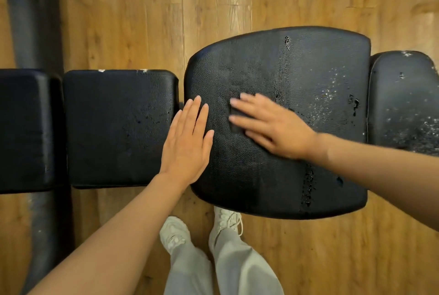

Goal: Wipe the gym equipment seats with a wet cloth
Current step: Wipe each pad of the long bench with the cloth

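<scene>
- Wide black textured-vinyl seat pad (297,76) sits at centre-right, its surface pebbled, with wet streaks and droplets across the middle and right part.
- Right hand (275,126) lies palm down on the seat pad near its middle, fingers (240,119) straight and spread, pressing a small dark folded cloth (234,116) flat against the vinyl; only a bit of the cloth shows under the fingertips, colour hard to tell from the pad.
- Left hand (187,142) rests flat on the left edge of the same seat pad, fingers straight and close together, holding nothing; heel of the hand overhangs the gap beside the pad.
- Black rectangular vinyl bench pad (118,128) lies just left of the seat pad, a narrow gap between them.
- Another black pad (23,128) at the far left edge, partly cut off.
- Scuffed black pad with white flecks (403,104) touches the seat pad's right edge.
- Dark metal frame tube (31,21) runs down the left side, passing under the pads.
- Wood-plank floor (142,21) under everything.
- Person's white sneakers (175,233) and light grey trousers (237,266) stand at the near edge of the seat pad.
</scene>
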{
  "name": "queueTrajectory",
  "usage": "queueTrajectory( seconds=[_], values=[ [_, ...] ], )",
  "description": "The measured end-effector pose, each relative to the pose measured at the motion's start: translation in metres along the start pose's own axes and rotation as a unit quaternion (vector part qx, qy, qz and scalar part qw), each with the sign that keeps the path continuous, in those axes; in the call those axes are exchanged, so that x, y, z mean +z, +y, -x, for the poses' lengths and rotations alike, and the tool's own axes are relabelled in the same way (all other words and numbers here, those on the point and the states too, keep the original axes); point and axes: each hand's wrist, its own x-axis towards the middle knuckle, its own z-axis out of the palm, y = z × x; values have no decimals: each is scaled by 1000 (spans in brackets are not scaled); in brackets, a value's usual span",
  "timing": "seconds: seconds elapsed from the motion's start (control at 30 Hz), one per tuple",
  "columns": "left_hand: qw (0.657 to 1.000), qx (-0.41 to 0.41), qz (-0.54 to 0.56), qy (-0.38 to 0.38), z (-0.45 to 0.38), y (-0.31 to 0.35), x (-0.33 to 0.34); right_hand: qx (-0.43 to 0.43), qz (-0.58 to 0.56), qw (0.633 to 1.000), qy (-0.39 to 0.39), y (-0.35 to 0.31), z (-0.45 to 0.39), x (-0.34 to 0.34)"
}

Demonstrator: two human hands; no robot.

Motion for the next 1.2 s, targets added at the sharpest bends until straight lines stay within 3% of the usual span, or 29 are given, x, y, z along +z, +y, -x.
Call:
queueTrajectory(
  seconds=[0.27, 0.43, 0.57, 0.7, 0.8, 1.0, 1.2],
  values=[
    [1000, -16, -16, 4, -5, 16, 7, -54, 14, 998, -35, -14, 38, 10],
    [1000, 0, -23, -1, -8, 21, 6, 30, 42, 998, 39, 31, -11, -10],
    [999, 14, -41, -13, -12, 23, 4, 152, 60, 981, 109, 70, -55, -32],
    [998, 15, -62, -26, -11, 22, 3, 217, 59, 962, 153, 67, -61, -29],
    [997, 17, -62, -40, -12, 21, 0, 206, 27, 968, 141, 29, -36, -14],
    [997, 22, -57, -56, -14, 22, -4, 103, -17, 994, 25, -64, 51, 27],
    [997, 29, -48, -53, -12, 20, -2, 42, -2, 999, -15, -82, 77, 36]
  ],
)
